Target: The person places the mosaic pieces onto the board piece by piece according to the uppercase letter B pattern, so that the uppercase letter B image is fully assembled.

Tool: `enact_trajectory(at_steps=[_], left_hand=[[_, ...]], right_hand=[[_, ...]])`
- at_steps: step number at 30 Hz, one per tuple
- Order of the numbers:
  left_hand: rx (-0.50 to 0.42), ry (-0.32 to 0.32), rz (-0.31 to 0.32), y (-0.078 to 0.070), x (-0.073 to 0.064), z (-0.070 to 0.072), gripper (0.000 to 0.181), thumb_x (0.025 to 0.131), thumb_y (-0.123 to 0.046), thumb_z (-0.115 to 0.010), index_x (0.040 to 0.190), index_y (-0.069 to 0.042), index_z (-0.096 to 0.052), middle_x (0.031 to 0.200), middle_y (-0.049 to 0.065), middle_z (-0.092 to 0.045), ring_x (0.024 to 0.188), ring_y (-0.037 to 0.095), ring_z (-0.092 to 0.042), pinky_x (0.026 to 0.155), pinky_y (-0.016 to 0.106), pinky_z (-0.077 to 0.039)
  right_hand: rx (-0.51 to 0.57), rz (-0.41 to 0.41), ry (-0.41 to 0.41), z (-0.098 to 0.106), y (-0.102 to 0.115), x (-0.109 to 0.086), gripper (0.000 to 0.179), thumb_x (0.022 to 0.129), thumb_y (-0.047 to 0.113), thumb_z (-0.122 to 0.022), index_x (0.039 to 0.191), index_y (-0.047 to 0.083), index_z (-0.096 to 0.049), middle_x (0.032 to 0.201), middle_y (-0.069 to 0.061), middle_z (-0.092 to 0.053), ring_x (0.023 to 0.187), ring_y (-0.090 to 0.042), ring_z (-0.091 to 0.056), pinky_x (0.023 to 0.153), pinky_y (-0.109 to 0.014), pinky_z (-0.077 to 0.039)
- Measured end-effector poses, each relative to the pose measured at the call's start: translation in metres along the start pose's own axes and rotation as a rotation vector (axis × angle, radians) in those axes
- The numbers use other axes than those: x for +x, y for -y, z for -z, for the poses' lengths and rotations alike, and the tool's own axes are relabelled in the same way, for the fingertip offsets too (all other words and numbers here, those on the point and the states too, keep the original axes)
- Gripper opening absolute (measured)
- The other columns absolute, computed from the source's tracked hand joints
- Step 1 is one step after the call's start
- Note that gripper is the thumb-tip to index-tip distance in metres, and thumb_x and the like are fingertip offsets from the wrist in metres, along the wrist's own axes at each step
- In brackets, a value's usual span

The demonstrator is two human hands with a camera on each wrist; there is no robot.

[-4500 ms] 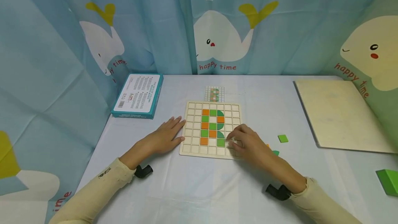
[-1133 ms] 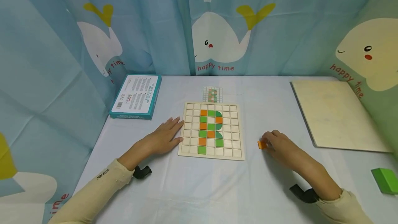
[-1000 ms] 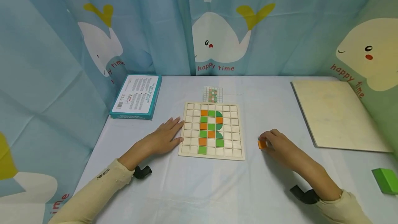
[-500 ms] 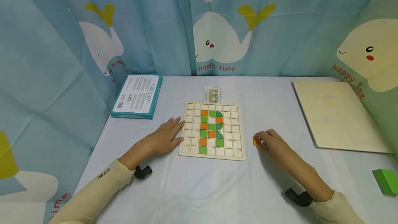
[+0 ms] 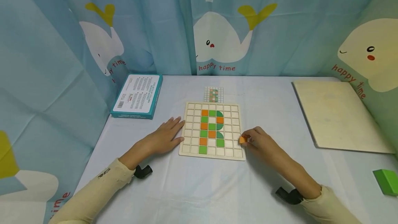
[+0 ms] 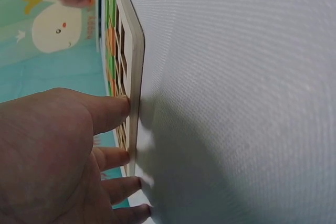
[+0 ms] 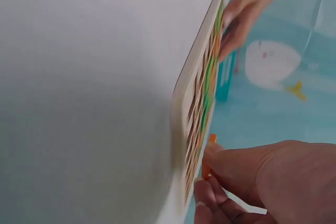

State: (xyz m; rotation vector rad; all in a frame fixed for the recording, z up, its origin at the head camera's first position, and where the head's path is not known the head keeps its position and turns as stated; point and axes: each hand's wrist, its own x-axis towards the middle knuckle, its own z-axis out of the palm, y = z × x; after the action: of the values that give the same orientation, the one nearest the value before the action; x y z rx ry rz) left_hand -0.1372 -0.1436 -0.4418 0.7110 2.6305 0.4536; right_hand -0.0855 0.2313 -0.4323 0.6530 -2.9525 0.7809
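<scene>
In the head view a wooden grid board (image 5: 194, 153) lies flat. Orange, green and dark green rounded tiles fill some of its cells. My left hand (image 5: 166, 137) rests at the board's left edge, fingers spread and fairly straight; the left wrist view shows its thumb (image 6: 113, 111) touching the rim. With thumb and fingers, my right hand (image 5: 259, 142) pinches an orange tile (image 5: 242, 140) at the board's right edge. That orange tile (image 7: 206, 167) stands on edge between thumb and fingertips in the right wrist view. Anything else inside that hand is hidden.
Behind the board lies a small pattern card (image 5: 213, 94). A teal box (image 5: 136, 96) sits at the back left. To the right are a large pale wooden panel (image 5: 339, 115) and a green block (image 5: 385, 181). A printed curtain (image 5: 174, 27) closes the back.
A green square now fills a bottom-row cell, and the loose green pieces at right are out of sight. My right hand took hold of an orange tile and carried it left; my left hand stayed.
</scene>
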Motion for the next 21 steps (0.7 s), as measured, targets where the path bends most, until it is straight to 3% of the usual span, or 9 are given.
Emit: enact_trajectory(at_steps=[6,9,15,21], left_hand=[[-0.011,-0.001,0.000,-0.001,-0.001,0.000,0.071,0.111,-0.040,-0.051,0.168,-0.008,-0.025,0.176,0.015,-0.016,0.163,0.040,-0.012,0.129,0.061,-0.017],[-0.017,0.000,-0.001,-0.001,0.000,0.000,0.071,0.111,-0.039,-0.051,0.168,-0.008,-0.024,0.176,0.015,-0.016,0.163,0.040,-0.011,0.129,0.061,-0.017],[-0.009,-0.004,-0.001,-0.001,0.001,-0.001,0.070,0.111,-0.039,-0.051,0.168,-0.008,-0.025,0.176,0.016,-0.017,0.163,0.040,-0.012,0.129,0.061,-0.017],[0.000,-0.004,0.003,-0.001,0.001,-0.002,0.071,0.111,-0.039,-0.051,0.168,-0.007,-0.024,0.176,0.016,-0.017,0.163,0.041,-0.012,0.129,0.062,-0.018]], right_hand=[[0.055,0.078,0.043,-0.022,0.033,0.013,0.020,0.093,0.003,-0.080,0.109,0.002,-0.069,0.102,-0.004,-0.063,0.089,-0.016,-0.062,0.076,-0.029,-0.058],[0.030,0.111,0.056,-0.035,0.046,0.018,0.019,0.092,0.006,-0.082,0.104,0.006,-0.068,0.098,-0.002,-0.063,0.085,-0.013,-0.059,0.074,-0.027,-0.055],[-0.073,0.161,-0.031,-0.054,0.063,0.021,0.017,0.085,0.006,-0.087,0.092,0.012,-0.073,0.092,0.003,-0.065,0.081,-0.012,-0.063,0.069,-0.028,-0.038],[-0.099,0.209,-0.042,-0.057,0.069,0.021,0.018,0.081,0.004,-0.090,0.090,0.011,-0.077,0.090,0.003,-0.066,0.085,-0.015,-0.066,0.067,-0.025,-0.034]])
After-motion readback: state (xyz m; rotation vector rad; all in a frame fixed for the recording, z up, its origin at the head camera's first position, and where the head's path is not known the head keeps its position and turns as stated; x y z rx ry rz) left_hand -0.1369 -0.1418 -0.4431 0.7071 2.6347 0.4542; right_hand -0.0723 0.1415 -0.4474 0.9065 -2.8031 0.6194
